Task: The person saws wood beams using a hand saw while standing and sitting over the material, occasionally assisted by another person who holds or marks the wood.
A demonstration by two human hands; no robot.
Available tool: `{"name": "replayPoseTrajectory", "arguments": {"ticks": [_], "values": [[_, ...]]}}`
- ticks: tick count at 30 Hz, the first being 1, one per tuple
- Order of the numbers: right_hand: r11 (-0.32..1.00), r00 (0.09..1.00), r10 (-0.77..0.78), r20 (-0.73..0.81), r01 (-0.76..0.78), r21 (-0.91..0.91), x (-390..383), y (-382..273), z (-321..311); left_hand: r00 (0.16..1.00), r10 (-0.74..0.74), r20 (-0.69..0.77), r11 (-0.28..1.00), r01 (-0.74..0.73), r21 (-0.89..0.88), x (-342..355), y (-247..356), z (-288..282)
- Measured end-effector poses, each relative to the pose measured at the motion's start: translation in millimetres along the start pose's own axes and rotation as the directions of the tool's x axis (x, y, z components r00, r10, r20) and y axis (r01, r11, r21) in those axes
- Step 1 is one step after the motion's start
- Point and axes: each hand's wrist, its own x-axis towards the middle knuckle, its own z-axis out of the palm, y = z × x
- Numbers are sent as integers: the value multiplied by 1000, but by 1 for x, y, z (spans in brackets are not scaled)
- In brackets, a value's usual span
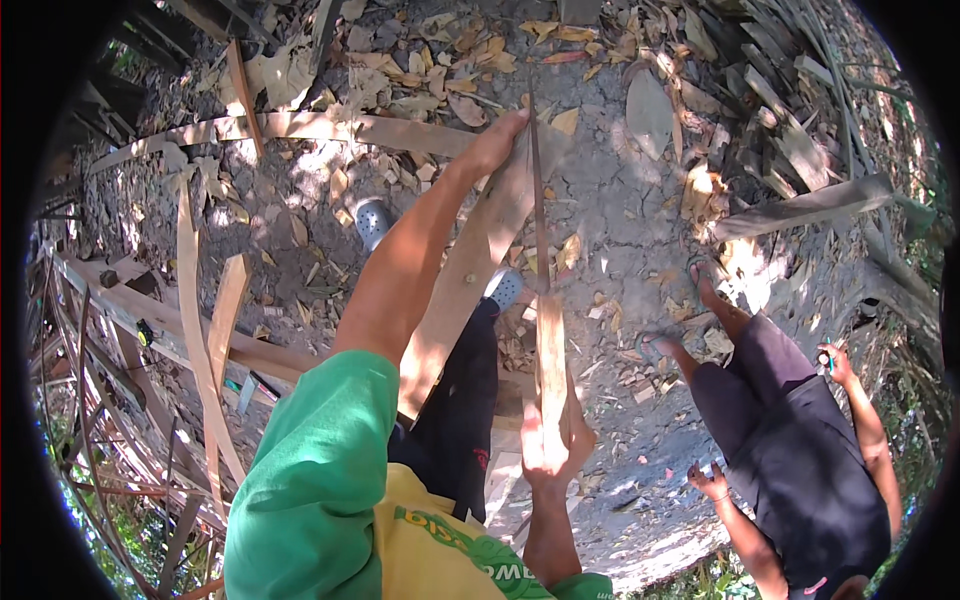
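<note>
A long narrow wooden strip (550,350) runs away from me, dark and thin at its far part and pale at its near part. My right hand (556,447) is closed round its near end. My left arm reaches far forward, and my left hand (502,138) is closed at the strip's far part, its fingers partly hidden. Beneath that hand and to the left of the strip lies a wide wooden plank (478,255), slanting back toward my legs. The plank's far end is close beside the strip.
Another person (810,460) in dark clothes is at the right, a small object in one hand. Loose boards (205,340) and a long beam (150,310) lie at the left. A timber piece (805,208) and stacked wood stand at the right. Dry leaves cover the ground.
</note>
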Motion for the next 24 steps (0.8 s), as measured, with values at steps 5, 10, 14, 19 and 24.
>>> {"name": "replayPoseTrajectory", "arguments": {"ticks": [5, 10, 14, 19, 24], "values": [[991, 991, -129, -44, 130, 20, 12, 6, 10, 999, 35, 8, 999, -35, 37, 7, -16, -10], [999, 999, -46, 0, 46, 15, 12, 5, 5, 997, 39, 68, 999, -37, -22, 13, -23, -7], [986, 983, -165, -77, 167, 14, 21, 8, 16, 995, 100, 20, 994, -101, 47, 20, -23, -13], [997, 997, -68, -39, 69, 28, 24, 12, 16, 998, 55, 38, 998, -54, -43, 22, -17, -4], [998, 998, -60, -11, 60, -31, 43, 0, 19, 997, 42, 69, 996, -36, -82, 22, -20, -10]]}}
